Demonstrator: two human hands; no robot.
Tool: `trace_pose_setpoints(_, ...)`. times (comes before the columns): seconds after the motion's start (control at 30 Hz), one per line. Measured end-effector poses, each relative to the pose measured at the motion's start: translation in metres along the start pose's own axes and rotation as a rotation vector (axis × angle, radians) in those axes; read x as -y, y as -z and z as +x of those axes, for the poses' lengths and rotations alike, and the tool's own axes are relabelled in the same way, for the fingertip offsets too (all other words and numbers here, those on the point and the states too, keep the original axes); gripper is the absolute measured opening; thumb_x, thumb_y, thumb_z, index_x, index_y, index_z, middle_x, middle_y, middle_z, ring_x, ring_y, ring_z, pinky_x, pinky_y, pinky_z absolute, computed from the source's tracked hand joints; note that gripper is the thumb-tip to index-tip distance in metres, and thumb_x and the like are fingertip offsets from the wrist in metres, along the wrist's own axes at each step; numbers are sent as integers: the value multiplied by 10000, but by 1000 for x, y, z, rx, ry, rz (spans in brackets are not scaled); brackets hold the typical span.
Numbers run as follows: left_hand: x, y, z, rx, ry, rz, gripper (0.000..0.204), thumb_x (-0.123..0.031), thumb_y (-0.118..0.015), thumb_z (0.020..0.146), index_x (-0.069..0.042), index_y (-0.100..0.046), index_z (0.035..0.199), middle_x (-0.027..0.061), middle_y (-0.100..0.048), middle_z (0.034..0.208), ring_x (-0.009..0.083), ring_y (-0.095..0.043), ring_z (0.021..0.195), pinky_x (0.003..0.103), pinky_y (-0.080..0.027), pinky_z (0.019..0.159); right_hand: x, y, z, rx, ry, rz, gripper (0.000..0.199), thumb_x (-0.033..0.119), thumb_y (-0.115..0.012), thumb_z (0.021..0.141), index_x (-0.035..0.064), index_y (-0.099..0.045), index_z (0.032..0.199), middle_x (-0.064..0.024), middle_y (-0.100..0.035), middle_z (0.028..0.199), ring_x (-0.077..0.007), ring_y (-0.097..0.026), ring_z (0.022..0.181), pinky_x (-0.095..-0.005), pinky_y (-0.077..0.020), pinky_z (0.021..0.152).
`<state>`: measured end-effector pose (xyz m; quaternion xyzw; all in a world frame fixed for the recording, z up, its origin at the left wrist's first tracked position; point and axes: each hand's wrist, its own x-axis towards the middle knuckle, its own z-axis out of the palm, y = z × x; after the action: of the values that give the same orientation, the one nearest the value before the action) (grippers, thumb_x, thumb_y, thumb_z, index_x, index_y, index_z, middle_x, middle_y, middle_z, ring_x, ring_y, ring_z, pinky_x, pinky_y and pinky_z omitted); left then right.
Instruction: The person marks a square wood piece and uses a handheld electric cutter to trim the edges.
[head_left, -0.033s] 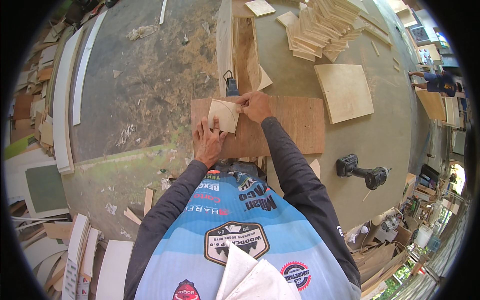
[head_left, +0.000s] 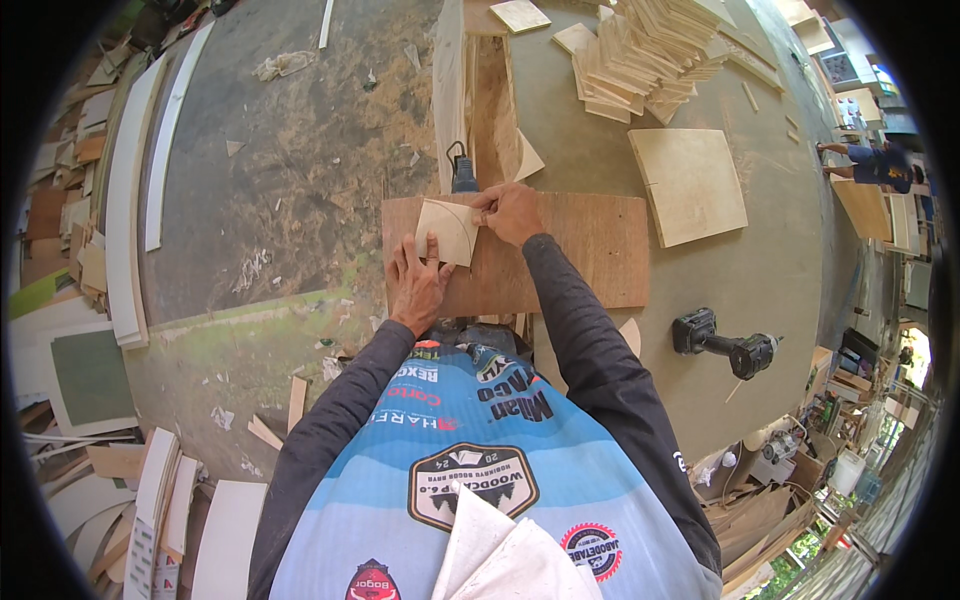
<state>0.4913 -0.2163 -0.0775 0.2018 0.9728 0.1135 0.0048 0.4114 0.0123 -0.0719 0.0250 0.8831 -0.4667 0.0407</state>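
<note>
A small pale plywood piece (head_left: 447, 228) with a curved line across it lies on a reddish-brown wooden board (head_left: 590, 250). My left hand (head_left: 416, 285) rests on its lower left part, fingers spread and lying flat. At the upper right edge of the piece, my right hand (head_left: 512, 213) has its fingers closed in a pinch on it; the fingertips partly hide that corner. Just beyond the board's far edge sits the dark blue end of a corded power tool (head_left: 464, 176), its rest hidden under the board.
A cordless drill (head_left: 728, 343) lies at the right. Beyond the board are a square plywood panel (head_left: 696, 186) and a stack of thin plywood pieces (head_left: 645, 60). Long white strips (head_left: 135, 200) and wood offcuts line the left. A person (head_left: 878, 168) is at the far right.
</note>
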Motion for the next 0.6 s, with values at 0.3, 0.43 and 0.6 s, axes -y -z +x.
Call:
trace_pose_setpoints(0.3,-2,-4,-1,-2,18,-15,645,-418,-515,1041,7,-435,1520,256,-392,1359,418,-415,1227,511,-381,962,0,3,2,33,6,-46,263,97,-874,670,95,-834,930,-76,-764,814,-156,-694,686,-291,-558,665)
trace_pose_setpoints(0.43,-2,-3,-2,30,30,-33,653,-417,-517,1043,9,-423,1528,258,-383,1368,419,-408,1234,515,-380,966,-1,1,3,30,13,-91,264,96,-873,663,104,-836,924,-70,-762,816,-158,-694,688,-295,-559,666)
trace_pose_setpoints(0.6,-1,-4,-5,14,48,-26,670,-441,-546,1028,-19,-432,1536,256,-384,1384,425,-407,1254,537,-380,984,4,0,4,38,17,-124,265,99,-878,657,111,-838,919,-69,-755,809,-157,-695,695,-296,-560,667)
